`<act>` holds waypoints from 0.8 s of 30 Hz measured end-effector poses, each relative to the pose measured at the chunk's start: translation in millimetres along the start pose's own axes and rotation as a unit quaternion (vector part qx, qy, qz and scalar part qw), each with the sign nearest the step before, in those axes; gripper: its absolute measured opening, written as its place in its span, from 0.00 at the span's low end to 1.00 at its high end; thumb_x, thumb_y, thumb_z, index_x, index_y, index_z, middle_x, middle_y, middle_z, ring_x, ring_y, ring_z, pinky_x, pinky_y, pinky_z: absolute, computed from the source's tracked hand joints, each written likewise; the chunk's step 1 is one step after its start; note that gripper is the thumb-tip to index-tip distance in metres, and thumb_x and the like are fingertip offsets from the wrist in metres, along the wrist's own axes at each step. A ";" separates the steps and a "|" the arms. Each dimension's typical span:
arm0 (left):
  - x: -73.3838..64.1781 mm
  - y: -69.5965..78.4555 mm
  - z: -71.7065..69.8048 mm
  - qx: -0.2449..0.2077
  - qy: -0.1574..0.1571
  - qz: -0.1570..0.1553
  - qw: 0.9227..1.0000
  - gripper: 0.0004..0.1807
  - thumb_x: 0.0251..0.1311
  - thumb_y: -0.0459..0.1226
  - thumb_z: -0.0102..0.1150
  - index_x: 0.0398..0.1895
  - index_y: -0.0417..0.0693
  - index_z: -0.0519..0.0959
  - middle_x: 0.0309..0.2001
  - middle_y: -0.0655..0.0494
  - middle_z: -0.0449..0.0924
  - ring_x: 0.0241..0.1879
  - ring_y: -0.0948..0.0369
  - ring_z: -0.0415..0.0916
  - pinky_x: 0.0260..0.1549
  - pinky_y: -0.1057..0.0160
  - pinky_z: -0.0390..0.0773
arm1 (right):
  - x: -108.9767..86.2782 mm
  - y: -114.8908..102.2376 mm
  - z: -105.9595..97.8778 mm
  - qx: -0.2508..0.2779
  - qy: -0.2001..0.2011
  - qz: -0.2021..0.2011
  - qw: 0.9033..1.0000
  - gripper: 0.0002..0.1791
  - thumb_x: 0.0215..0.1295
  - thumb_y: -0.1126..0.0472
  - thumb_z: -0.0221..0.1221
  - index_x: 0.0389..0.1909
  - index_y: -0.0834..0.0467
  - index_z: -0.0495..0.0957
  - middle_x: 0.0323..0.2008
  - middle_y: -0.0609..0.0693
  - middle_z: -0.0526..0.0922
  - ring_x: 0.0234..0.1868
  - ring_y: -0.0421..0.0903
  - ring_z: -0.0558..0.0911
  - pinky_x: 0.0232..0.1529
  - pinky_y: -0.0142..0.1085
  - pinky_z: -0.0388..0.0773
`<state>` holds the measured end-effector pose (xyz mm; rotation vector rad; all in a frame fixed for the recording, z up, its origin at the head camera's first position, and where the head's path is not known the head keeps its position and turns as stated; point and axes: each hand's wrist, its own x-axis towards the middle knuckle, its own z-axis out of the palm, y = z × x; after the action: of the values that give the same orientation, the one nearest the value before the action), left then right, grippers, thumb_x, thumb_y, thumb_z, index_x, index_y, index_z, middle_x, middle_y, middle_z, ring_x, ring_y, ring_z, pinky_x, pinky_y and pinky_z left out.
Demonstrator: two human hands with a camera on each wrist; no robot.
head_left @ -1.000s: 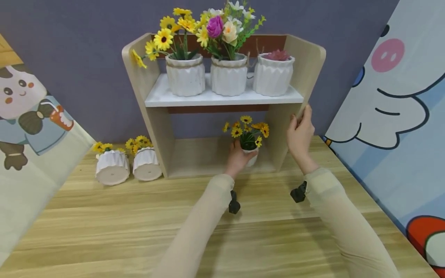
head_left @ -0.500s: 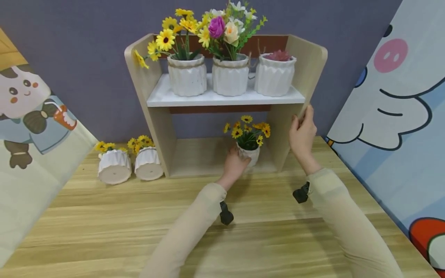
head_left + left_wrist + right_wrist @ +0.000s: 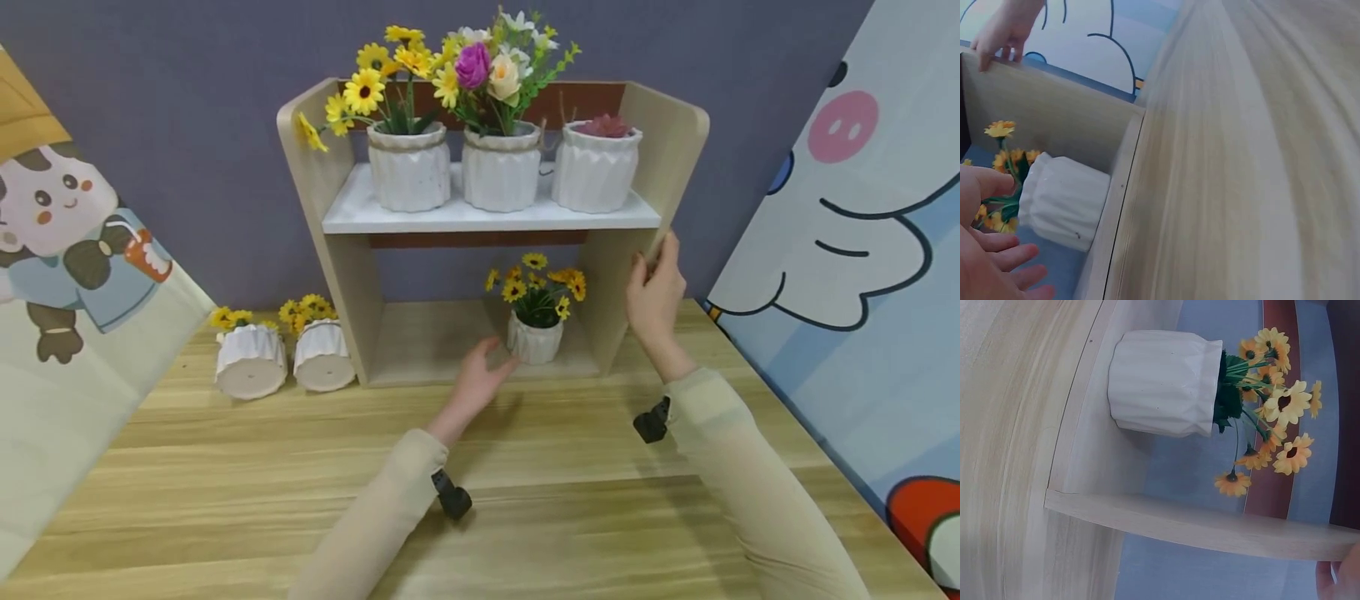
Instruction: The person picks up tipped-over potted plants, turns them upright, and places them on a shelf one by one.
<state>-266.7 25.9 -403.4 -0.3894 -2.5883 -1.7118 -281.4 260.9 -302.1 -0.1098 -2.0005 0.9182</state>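
A white fluted pot of yellow flowers [image 3: 536,340] stands upright on the lower level of a small wooden shelf unit [image 3: 420,340], near its right wall. My left hand [image 3: 480,380] is just left of the pot with fingers spread, holding nothing. In the left wrist view, a gap shows between those fingers [image 3: 1015,256] and the pot [image 3: 1066,203]. My right hand [image 3: 657,302] grips the front edge of the unit's right side panel [image 3: 609,292]. The right wrist view shows the same pot [image 3: 1163,381] resting on the bottom board, and only a little of that hand.
On the upper white board [image 3: 487,220] stand a yellow flower pot [image 3: 409,171], a mixed flower pot [image 3: 501,173] and a pot with a reddish plant [image 3: 597,171]. Two white flower pots [image 3: 251,364] lie tipped over on the wooden table [image 3: 225,475], left of the unit.
My left hand has let go of the flower pot and drawn back to the left and toward me. The pot stays on the lower level. My right hand keeps its place on the side panel.
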 end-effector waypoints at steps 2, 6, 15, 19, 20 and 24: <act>-4.3 -2.4 -5.5 -0.002 -0.003 0.005 1.000 0.31 0.58 0.41 0.56 0.61 0.34 0.63 0.60 0.41 0.66 0.62 0.48 0.61 0.62 0.53 0.60 | -0.4 0.3 0.3 0.001 0.002 0.003 1.000 0.21 0.67 0.56 0.47 0.60 0.52 0.61 0.37 0.63 0.76 0.34 0.56 0.75 0.33 0.48 0.71; -12.4 -7.5 -18.7 0.007 0.006 0.009 1.000 0.28 0.58 0.40 0.56 0.59 0.35 0.66 0.59 0.42 0.68 0.60 0.47 0.62 0.60 0.51 0.62 | -0.3 0.9 0.5 0.004 0.001 0.006 1.000 0.21 0.67 0.56 0.47 0.61 0.51 0.61 0.41 0.63 0.77 0.36 0.57 0.76 0.33 0.49 0.71; -30.7 -22.7 -50.7 0.047 0.035 0.021 0.998 0.21 0.58 0.40 0.55 0.53 0.39 0.73 0.50 0.41 0.74 0.50 0.46 0.70 0.50 0.50 0.70 | -0.8 0.6 0.9 0.008 -0.003 0.007 1.000 0.22 0.66 0.57 0.48 0.61 0.51 0.61 0.40 0.64 0.76 0.35 0.56 0.75 0.34 0.48 0.71; -34.6 -30.0 -59.7 0.081 0.040 0.022 0.996 0.19 0.58 0.39 0.55 0.50 0.38 0.74 0.47 0.41 0.75 0.47 0.47 0.72 0.47 0.51 0.72 | -0.8 0.5 1.0 0.008 -0.003 0.007 1.000 0.22 0.66 0.57 0.48 0.61 0.51 0.61 0.39 0.63 0.76 0.34 0.56 0.75 0.33 0.47 0.71; -35.8 -31.5 -62.0 0.093 0.041 0.023 0.995 0.19 0.58 0.39 0.55 0.50 0.37 0.75 0.47 0.41 0.76 0.46 0.47 0.73 0.47 0.50 0.73 | -0.7 0.4 0.9 0.007 -0.002 0.007 1.000 0.22 0.67 0.57 0.48 0.61 0.51 0.61 0.39 0.63 0.76 0.34 0.56 0.75 0.32 0.47 0.70; -42.8 -34.3 -76.5 0.121 0.043 0.018 0.992 0.19 0.57 0.39 0.56 0.49 0.37 0.75 0.49 0.40 0.75 0.47 0.45 0.72 0.47 0.49 0.73 | -0.6 -0.5 0.6 0.006 0.000 0.007 1.000 0.22 0.66 0.57 0.48 0.61 0.51 0.62 0.37 0.63 0.76 0.33 0.56 0.74 0.32 0.46 0.69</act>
<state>-242.1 -64.7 -410.1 -0.3432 -2.6638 -1.3499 -281.4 260.0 -302.5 -0.1177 -1.9970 0.9397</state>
